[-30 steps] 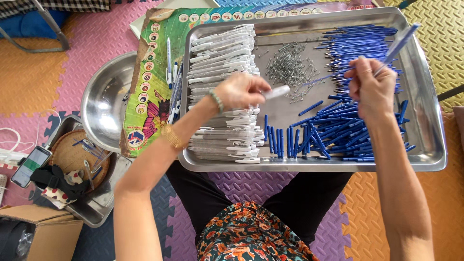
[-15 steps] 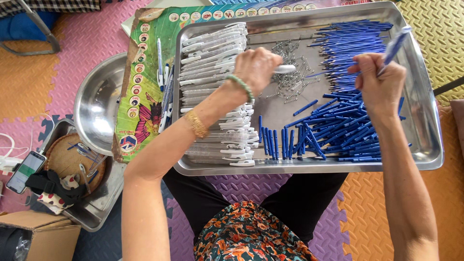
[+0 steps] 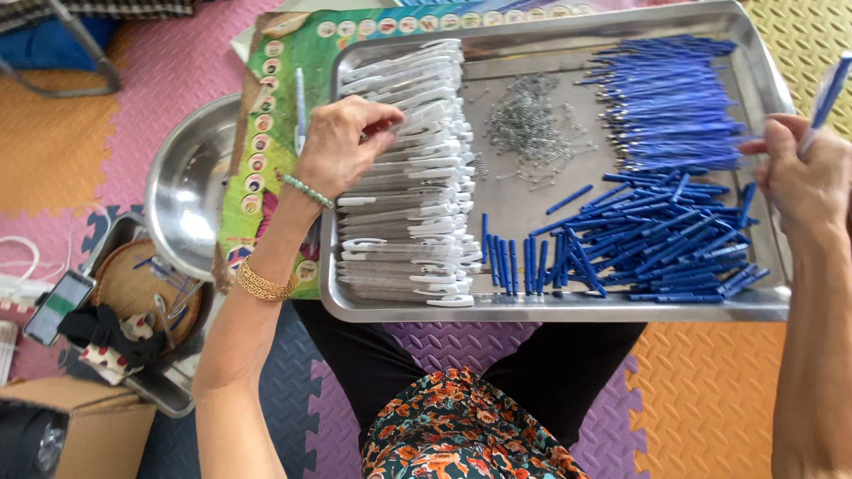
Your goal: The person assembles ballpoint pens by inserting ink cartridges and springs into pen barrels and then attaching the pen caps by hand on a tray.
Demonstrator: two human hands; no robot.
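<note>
At the left edge of the steel tray (image 3: 550, 309) lies a tall stack of white pen barrels (image 3: 413, 204), and the left hand (image 3: 342, 146) rests on the upper part of this stack, its fingers closed around one white barrel. In the middle of the tray, toward the far edge, is a loose heap of small metal springs (image 3: 528, 124); blue pen parts (image 3: 661, 235) fill the right side. Past the right edge the right hand (image 3: 803, 182) is closed on a blue pen (image 3: 827, 93) and holds it raised above the tray. The pieces look light, stiff and smooth (probably a little slippery), so it seems best to pinch each one at the middle of its length. A round steel bowl (image 3: 182, 191) stands left of the tray.
</note>
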